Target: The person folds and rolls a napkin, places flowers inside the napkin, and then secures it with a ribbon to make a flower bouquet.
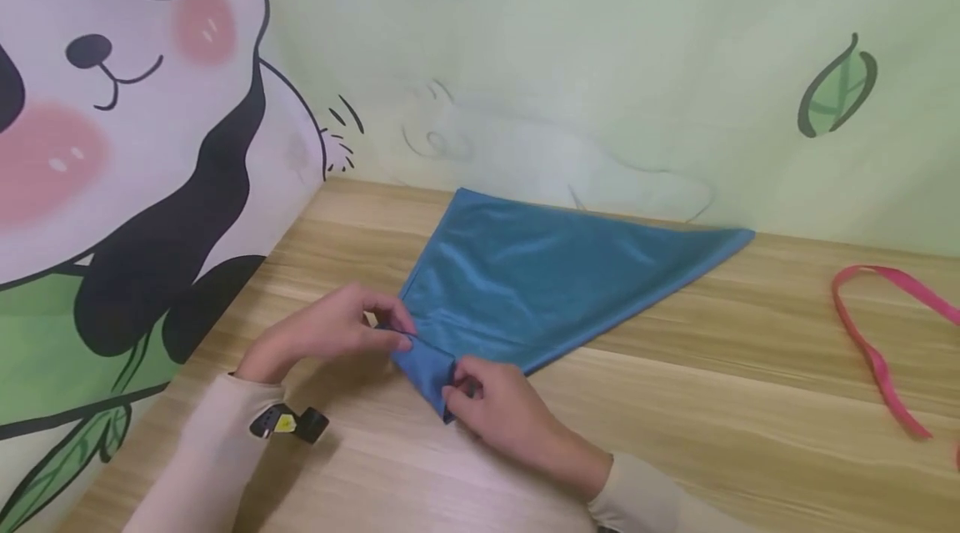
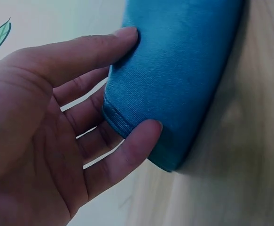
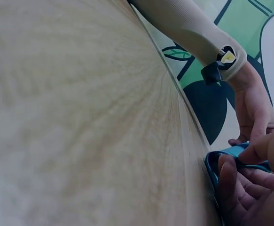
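A blue cloth (image 1: 540, 274) lies spread on the table, its near left end folded up into a narrow flap. At the left end of that flap my left hand (image 1: 337, 323) pinches the fabric between thumb and fingers. My right hand (image 1: 510, 408) grips the flap's near right end with curled fingers. Up close in the left wrist view, the folded cloth (image 2: 174, 70) sits between the thumb and fingers of my left hand (image 2: 47, 117). In the right wrist view my right hand (image 3: 254, 183) holds the looped cloth edge (image 3: 212, 167), partly hidden by the fingers.
A pink ribbon (image 1: 873, 358) lies curved at the right of the wooden table (image 1: 712, 424). Behind the table hangs a pale green backdrop (image 1: 600, 41) with a leaf print, and a large printed panda (image 1: 135, 99) fills the left side.
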Demonstrator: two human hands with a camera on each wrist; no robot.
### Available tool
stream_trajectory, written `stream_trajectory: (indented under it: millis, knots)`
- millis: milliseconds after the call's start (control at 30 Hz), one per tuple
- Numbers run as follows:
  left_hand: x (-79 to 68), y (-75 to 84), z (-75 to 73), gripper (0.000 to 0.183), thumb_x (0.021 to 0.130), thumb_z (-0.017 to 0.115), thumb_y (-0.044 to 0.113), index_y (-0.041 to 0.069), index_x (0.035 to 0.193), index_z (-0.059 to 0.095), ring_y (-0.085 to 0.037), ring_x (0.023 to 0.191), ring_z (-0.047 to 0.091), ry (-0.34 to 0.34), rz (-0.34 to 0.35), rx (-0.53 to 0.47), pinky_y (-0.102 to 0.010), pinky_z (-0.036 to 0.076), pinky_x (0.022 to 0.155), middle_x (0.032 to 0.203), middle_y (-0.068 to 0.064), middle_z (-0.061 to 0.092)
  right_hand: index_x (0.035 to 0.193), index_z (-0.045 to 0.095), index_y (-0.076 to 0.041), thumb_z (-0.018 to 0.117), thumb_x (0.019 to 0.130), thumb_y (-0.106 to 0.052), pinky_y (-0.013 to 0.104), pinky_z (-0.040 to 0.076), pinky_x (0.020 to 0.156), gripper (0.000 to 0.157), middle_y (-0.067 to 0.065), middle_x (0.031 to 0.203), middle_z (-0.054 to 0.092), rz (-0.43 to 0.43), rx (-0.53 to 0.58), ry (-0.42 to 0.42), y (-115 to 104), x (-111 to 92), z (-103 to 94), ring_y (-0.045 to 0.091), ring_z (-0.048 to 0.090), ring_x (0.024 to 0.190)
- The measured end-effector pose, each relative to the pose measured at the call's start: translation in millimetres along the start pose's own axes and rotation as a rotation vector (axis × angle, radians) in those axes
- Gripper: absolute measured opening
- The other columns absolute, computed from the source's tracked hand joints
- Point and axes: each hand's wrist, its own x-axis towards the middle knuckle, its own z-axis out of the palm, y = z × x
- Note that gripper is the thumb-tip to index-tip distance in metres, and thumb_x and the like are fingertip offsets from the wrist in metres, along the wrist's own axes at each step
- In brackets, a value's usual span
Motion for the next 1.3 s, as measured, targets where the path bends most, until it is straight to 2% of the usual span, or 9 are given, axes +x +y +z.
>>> stream_trajectory:
  millis: [100,200,433,733,833,933,1067,1167,1300]
  knots:
    - [6.5,2.6,-0.1,0.007,0.096,0.082,0.022,0.018,0.100,0.079,-0.017,0.093,0.068,-0.005,0.007,0.014,-0.036,0.055,0.085,0.095,0.009,0.075,0.092,0.059,-0.005,0.067,0.101,-0.009,0.028,0.049,0.043,0.013,0.002,0.070,0.066,0.109,0.117,-0.047,0,-1,-1.9,0.010,0.057,0.046]
    - [15.7,7.7,0.9,0.007,0.096,0.081,0.020,0.016,0.100,0.079,-0.016,0.092,0.068,-0.016,0.018,0.021,-0.036,0.056,0.084,0.094,0.009,0.074,0.093,0.053,-0.005,0.066,0.101,-0.010,0.031,0.050,0.041,0.016,0.004,0.061,0.062,0.166,0.185,-0.072,0,-2,-3.7,0.013,0.057,0.043]
    - [29.0,16.7,2.9,0.006,0.095,0.082,0.019,0.017,0.099,0.078,-0.015,0.090,0.068,-0.045,0.030,0.034,-0.035,0.057,0.082,0.093,0.010,0.074,0.100,0.048,-0.005,0.065,0.102,-0.010,0.036,0.054,0.042,0.018,0.010,0.058,0.064,0.224,0.308,-0.129,2,-4,-6.8,0.018,0.062,0.044]
    - [36.9,13.2,10.9,0.005,0.096,0.080,0.017,0.013,0.098,0.079,-0.012,0.093,0.067,-0.028,0.067,0.051,-0.033,0.056,0.085,0.093,0.011,0.074,0.100,0.051,-0.004,0.065,0.102,-0.011,0.036,0.056,0.046,0.016,0.016,0.068,0.070,0.286,0.372,-0.168,2,-1,-15.4,0.022,0.068,0.050]
    - [37.6,12.7,13.0,0.006,0.096,0.080,0.017,0.012,0.099,0.079,-0.012,0.094,0.067,-0.036,0.064,0.049,-0.033,0.056,0.086,0.094,0.010,0.074,0.101,0.053,-0.003,0.066,0.102,-0.017,0.034,0.054,0.044,0.020,0.014,0.079,0.075,0.309,0.348,-0.165,0,-1,-20.3,0.020,0.066,0.049]
    - [38.1,13.9,13.7,0.005,0.096,0.080,0.017,0.013,0.099,0.079,-0.013,0.095,0.067,-0.034,0.049,0.056,-0.033,0.055,0.085,0.095,0.009,0.075,0.105,0.058,-0.002,0.067,0.103,-0.028,0.032,0.051,0.041,0.027,0.008,0.089,0.078,0.313,0.271,-0.129,-3,1,-28.0,0.018,0.062,0.047]
    - [39.5,15.0,13.9,0.004,0.096,0.080,0.018,0.015,0.099,0.078,-0.013,0.094,0.066,-0.025,0.037,0.071,-0.033,0.055,0.084,0.096,0.009,0.075,0.108,0.068,-0.004,0.068,0.103,-0.037,0.032,0.049,0.044,0.033,0.002,0.087,0.077,0.281,0.117,-0.043,-4,4,-38.4,0.017,0.058,0.047]
    - [40.0,14.5,14.7,0.005,0.097,0.080,0.019,0.015,0.099,0.078,-0.013,0.094,0.067,-0.031,0.041,0.077,-0.034,0.056,0.084,0.096,0.010,0.074,0.103,0.074,-0.007,0.070,0.102,-0.035,0.032,0.049,0.049,0.028,-0.001,0.084,0.074,0.252,0.023,0.003,-3,6,-42.8,0.017,0.057,0.051]
    - [40.0,14.4,15.8,0.005,0.096,0.080,0.019,0.015,0.100,0.078,-0.012,0.093,0.067,-0.048,0.031,0.073,-0.033,0.056,0.083,0.096,0.010,0.075,0.099,0.076,-0.009,0.074,0.100,-0.023,0.030,0.050,0.053,0.015,-0.003,0.083,0.071,0.208,-0.030,0.005,0,8,-43.5,0.014,0.059,0.055]
